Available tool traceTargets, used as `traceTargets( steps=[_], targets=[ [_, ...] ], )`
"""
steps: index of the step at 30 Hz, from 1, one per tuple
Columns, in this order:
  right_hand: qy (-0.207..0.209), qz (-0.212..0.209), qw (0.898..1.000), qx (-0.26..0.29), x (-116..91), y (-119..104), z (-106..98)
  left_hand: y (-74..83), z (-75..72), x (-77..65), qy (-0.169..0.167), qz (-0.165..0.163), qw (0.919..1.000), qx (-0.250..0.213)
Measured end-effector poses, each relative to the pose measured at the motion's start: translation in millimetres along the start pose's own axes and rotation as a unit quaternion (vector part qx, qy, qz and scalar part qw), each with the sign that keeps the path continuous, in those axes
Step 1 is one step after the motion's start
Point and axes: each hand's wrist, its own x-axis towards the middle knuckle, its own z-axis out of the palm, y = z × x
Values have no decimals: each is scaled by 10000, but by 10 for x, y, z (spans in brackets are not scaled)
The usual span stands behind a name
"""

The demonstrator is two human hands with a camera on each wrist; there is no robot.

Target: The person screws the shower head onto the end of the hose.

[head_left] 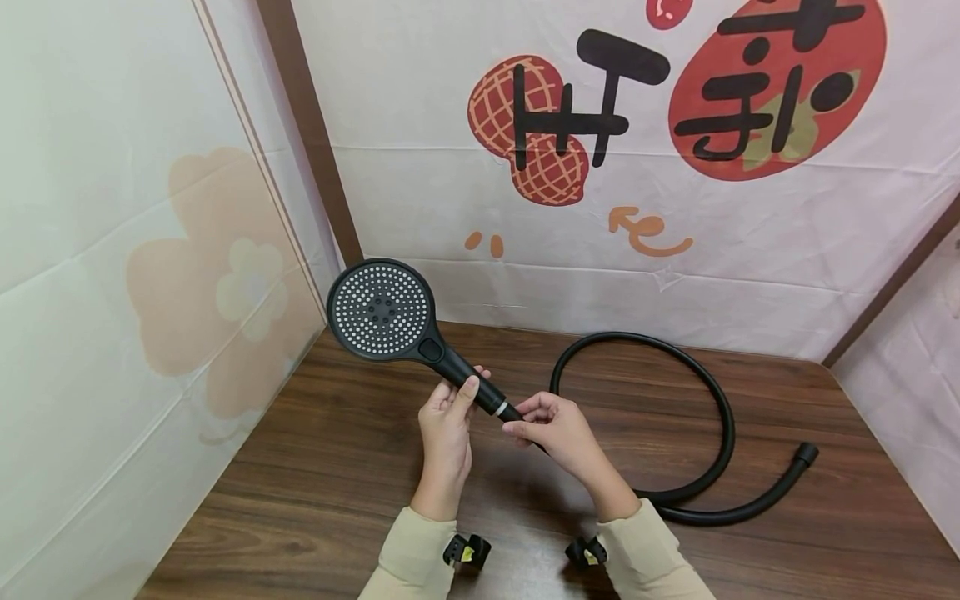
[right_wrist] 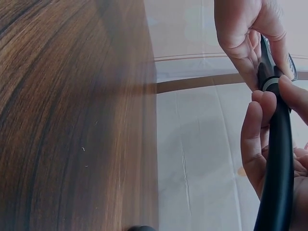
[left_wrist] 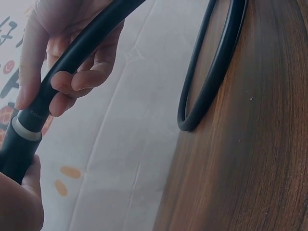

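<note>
A black handheld shower head (head_left: 382,308) with a round, white-dotted face is held tilted above the table. My left hand (head_left: 447,425) grips its handle (head_left: 459,367), thumb laid along the near side. My right hand (head_left: 558,431) pinches the end of a black shower hose (head_left: 716,392) right where it meets the handle. Between handle and hose end shows a pale ring (left_wrist: 27,129), seen close up in the left wrist view. In the right wrist view the hose (right_wrist: 279,163) runs down past the curled right fingers (right_wrist: 253,126).
The hose loops over the brown wooden table (head_left: 315,500) to the right, its free end fitting (head_left: 806,454) lying near the right side. Printed cloth walls (head_left: 420,208) stand behind and at both sides. A dark band with a small device (head_left: 467,550) sits at the left wrist.
</note>
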Motion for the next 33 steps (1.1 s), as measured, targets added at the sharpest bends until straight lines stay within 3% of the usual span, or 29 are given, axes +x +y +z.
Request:
traceTargets(
  steps=[33],
  targets=[
    [-155, -169, 9997, -2, 12, 29, -21, 12, 0, -23, -16, -26, 10000, -52]
  ],
)
